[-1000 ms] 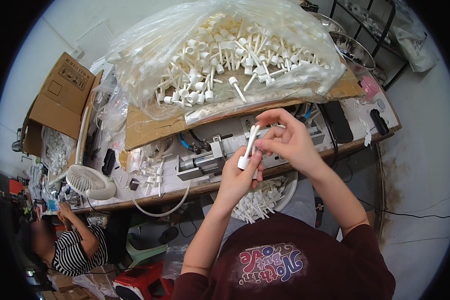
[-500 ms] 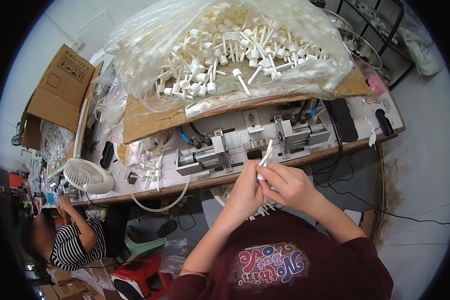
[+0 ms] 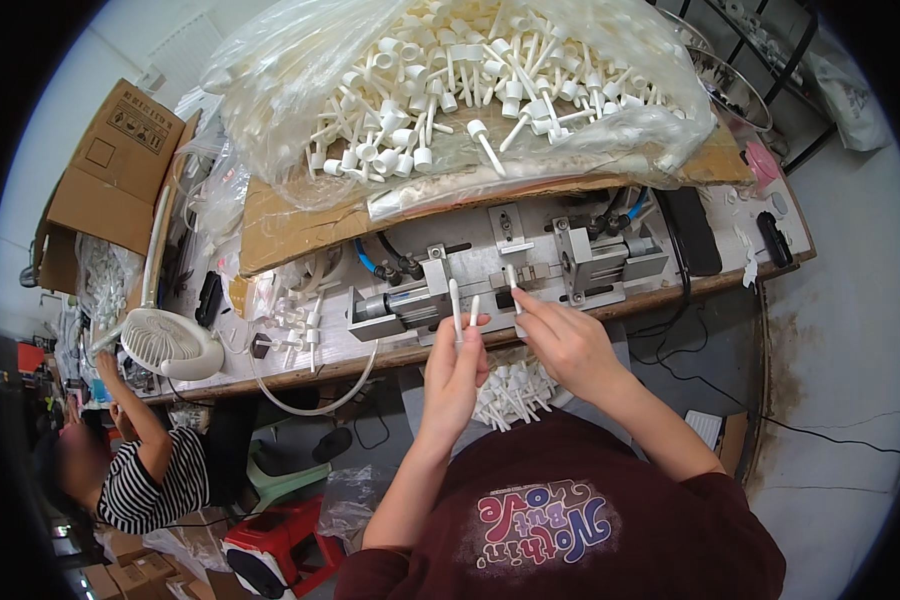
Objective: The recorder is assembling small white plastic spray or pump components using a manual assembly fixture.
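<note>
Two slim white plastic sticks (image 3: 456, 302) stand up from my left hand (image 3: 452, 385), whose fingers are closed round their lower ends. My right hand (image 3: 576, 348) pinches another white stick (image 3: 513, 277), pointing it up toward a small metal block (image 3: 530, 276) on the bench fixture. That block sits between a left metal cylinder unit (image 3: 402, 308) and a right one (image 3: 610, 262). The lower ends of the held sticks are hidden by my fingers. Below my hands, at my lap, lies a heap of similar white pieces (image 3: 515, 393).
A large plastic bag of white capped sticks (image 3: 450, 95) spreads over cardboard (image 3: 310, 232) above the bench (image 3: 340, 365). At left are a white fan (image 3: 172, 343), a cardboard box (image 3: 110, 165) and a person in a striped top (image 3: 160, 480). Black cables (image 3: 682, 260) hang at right.
My hands, together before, have moved apart. The sticks are now split: two in my left hand, one in my right, which has reached up nearer the fixture.
</note>
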A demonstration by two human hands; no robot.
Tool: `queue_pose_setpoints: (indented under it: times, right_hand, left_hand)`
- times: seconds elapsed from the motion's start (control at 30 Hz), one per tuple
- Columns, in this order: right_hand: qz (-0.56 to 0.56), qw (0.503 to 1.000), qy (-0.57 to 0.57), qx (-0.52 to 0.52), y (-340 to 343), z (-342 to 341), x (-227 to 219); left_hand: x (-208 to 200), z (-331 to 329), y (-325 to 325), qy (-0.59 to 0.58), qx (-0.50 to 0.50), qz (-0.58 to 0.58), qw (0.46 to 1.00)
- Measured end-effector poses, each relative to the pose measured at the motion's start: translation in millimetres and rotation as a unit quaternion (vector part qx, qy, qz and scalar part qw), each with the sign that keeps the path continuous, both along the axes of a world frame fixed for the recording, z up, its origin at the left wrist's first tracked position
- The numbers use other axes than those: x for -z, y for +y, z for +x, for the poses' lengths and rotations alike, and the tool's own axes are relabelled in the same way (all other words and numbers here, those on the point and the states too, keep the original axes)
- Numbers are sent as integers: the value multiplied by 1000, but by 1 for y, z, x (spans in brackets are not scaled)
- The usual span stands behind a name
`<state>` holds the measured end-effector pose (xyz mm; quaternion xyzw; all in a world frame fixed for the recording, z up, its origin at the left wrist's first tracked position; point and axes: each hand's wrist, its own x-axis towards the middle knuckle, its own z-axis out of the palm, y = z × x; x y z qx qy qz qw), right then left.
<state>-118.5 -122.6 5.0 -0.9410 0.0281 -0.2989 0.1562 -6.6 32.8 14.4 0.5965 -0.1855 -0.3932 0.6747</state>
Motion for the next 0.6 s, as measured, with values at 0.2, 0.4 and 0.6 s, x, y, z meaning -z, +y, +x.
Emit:
queue_pose_setpoints:
  times: [0.2,0.4,0.6]
  right_hand:
    - [-79,994,69,38,4,13,-7]
    - [-102,988,103,47,6,19,-10]
    - [-103,988,110,35,5,20,-17]
  left_hand:
    - [-10,-1,4,3,-21,-44,999]
    - [-17,-5,3,62,-28,-103,992]
    - [-14,-1,4,19,-62,-94,993]
